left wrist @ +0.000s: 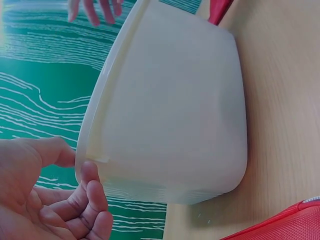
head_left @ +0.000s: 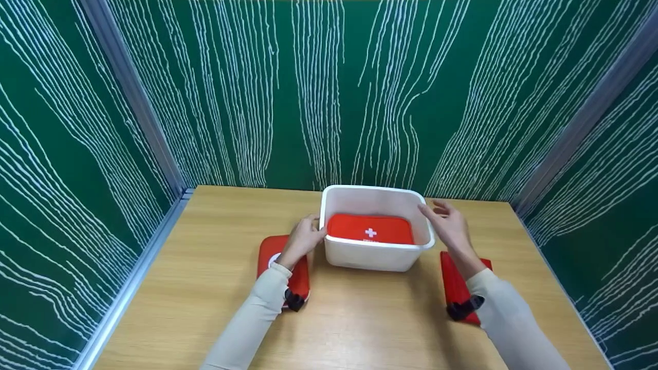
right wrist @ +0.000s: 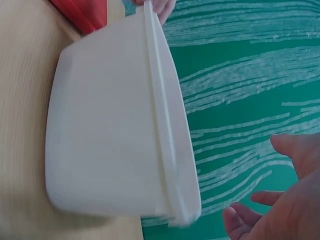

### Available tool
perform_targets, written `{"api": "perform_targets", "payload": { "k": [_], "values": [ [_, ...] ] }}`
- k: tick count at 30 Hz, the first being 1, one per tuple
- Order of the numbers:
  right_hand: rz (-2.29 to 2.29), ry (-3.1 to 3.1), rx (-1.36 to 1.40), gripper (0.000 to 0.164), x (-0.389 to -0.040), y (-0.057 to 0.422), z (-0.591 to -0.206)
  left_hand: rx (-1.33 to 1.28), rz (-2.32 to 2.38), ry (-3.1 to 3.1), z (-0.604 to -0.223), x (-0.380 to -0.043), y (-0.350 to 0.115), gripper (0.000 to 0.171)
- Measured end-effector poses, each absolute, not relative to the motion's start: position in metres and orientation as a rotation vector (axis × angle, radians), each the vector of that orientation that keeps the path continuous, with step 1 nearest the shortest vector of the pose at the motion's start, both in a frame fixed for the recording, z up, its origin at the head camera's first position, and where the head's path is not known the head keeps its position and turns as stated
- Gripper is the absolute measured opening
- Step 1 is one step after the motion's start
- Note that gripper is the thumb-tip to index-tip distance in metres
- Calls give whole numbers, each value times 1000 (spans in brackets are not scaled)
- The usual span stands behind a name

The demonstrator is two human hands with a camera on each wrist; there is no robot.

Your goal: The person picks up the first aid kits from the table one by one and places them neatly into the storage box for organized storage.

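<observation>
A white plastic bin (head_left: pixel 366 259) stands on the table, and a red pouch (head_left: pixel 349 226) with a white cross lies inside it. My left hand (head_left: pixel 304 239) pinches the bin's left rim; in the left wrist view the thumb and curled fingers (left wrist: pixel 95 197) meet at that rim. My right hand (head_left: pixel 448 226) is beside the right rim with its fingers loosely spread. From the right wrist, a gap shows between that hand (right wrist: pixel 285 200) and the bin (right wrist: pixel 105 120).
Under my left forearm lies a red case (head_left: pixel 270 249) with a white round mark. A flat red item (head_left: pixel 452 280) is on the table (head_left: pixel 360 318) below my right wrist. Green walls (head_left: pixel 288 128) with white wavy lines and grey metal posts (head_left: pixel 131 87) enclose the table's back and sides.
</observation>
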State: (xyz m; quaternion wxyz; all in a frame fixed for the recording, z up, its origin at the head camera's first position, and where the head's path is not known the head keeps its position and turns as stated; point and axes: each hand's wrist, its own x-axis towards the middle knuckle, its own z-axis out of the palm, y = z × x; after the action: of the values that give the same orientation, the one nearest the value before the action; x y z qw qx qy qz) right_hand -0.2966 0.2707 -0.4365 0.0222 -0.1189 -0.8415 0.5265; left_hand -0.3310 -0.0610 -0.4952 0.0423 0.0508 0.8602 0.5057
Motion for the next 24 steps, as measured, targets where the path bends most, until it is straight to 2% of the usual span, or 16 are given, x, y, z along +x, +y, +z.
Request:
{"api": "perform_targets", "payload": {
  "k": [13, 24],
  "values": [
    [1713, -2562, -521, 89, -261, 335, -478, 119, 1556, 2591, -495, -327, -60, 51],
    [1707, -2600, -630, 94, -250, 350, -496, 116, 1552, 2605, -496, -325, -61, 52]
  ]
}}
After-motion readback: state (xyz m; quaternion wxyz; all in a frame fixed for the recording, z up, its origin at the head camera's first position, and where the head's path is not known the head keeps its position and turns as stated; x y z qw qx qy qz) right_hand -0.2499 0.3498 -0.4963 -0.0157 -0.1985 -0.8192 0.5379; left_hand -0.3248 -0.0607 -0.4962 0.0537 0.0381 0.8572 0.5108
